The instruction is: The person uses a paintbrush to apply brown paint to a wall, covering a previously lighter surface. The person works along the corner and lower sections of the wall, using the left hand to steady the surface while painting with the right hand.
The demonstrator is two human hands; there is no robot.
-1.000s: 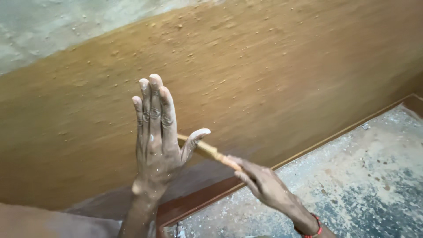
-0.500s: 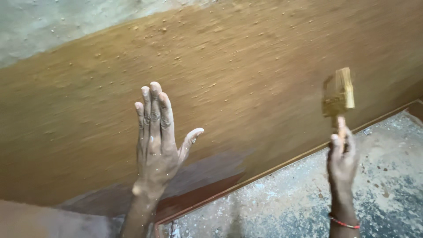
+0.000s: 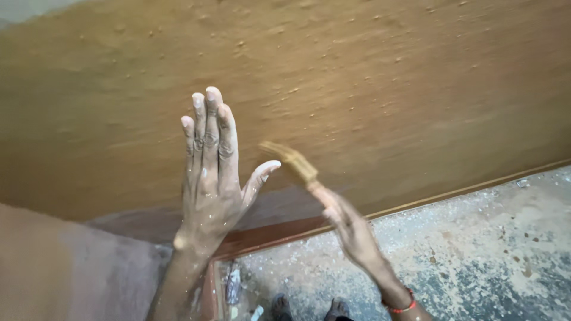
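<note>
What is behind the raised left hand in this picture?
Behind the left hand stands a brown, rough-coated wall, with a darker band lower down. The patch straight behind the palm is covered. The right hand holds a brush beside it; blur hides their contact.

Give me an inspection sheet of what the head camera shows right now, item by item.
Surface: brown wall, coated, with small lumps.
Job's things: paintbrush, blurred, bristles near the wall.
Clutter: scraps on the floor by the wall's foot; floor speckled.
Grippers: left hand open, fingers straight, palm toward the wall, contact unclear; right hand grips the brush handle, red bangle on the wrist.
Cables: nothing seen.
Surroundings: reddish skirting strip; feet at the bottom edge.
</note>
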